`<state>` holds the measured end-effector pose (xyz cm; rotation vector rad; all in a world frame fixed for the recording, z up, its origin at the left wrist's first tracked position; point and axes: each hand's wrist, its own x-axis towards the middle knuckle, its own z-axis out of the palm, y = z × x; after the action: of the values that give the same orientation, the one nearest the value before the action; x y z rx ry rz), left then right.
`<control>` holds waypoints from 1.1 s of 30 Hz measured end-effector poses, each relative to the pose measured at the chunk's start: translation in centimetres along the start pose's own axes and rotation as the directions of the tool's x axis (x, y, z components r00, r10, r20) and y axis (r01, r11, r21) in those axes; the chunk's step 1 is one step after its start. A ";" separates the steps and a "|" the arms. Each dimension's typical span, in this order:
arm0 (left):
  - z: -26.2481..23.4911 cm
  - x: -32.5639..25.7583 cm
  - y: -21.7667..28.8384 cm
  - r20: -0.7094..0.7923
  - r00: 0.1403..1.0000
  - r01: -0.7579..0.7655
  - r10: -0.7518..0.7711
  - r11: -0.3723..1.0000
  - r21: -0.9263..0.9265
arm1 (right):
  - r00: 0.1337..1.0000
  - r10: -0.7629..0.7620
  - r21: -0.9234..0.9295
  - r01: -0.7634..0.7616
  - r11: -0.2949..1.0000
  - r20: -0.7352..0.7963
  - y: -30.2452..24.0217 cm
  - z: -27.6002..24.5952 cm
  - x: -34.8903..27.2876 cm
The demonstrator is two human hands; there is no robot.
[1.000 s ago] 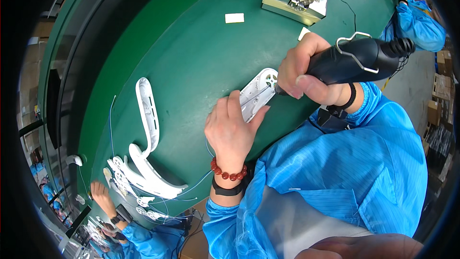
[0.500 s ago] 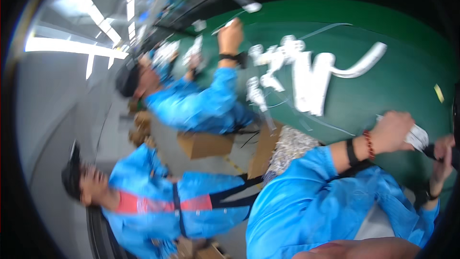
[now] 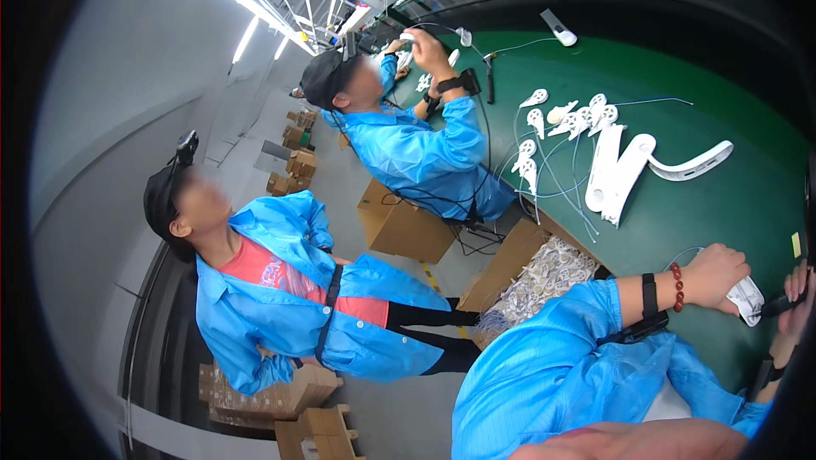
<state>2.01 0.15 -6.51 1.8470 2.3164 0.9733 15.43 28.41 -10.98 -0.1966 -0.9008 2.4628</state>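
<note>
My left hand [image 3: 716, 275], with a red beaded bracelet at its wrist, is closed around a small white plastic part [image 3: 746, 300] low at the right. A thin cable [image 3: 685, 251] shows beside that hand. At the right rim, my right hand [image 3: 796, 314] is closed on a slim black tool [image 3: 775, 305], its kind unclear. The tool's end meets the white part. Part of my right hand lies beyond the picture's edge.
On the green table [image 3: 680, 213] lie long white plastic pieces [image 3: 625, 175], a curved white strip [image 3: 697, 162] and several small cabled white parts [image 3: 586, 118]. An open carton [image 3: 544, 277] of white parts stands beside it. One co-worker [image 3: 408, 154] works at the table; another person [image 3: 280, 281] stands left.
The view has turned, so the table and both people appear farther right. The seated co-worker's raised hand is now nearer their head. My hands keep hold of the white part and black tool.
</note>
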 end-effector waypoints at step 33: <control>-0.1 22.3 -7.9 -0.132 0.991 0.038 -0.018 0.988 0.151 | 0.962 0.253 -0.078 -0.245 0.966 0.102 0.4 9.8 -2.1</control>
<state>-11.56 19.10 -2.35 1.8502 2.5535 0.9661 14.10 21.53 -3.77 -0.2077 -1.0612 2.7008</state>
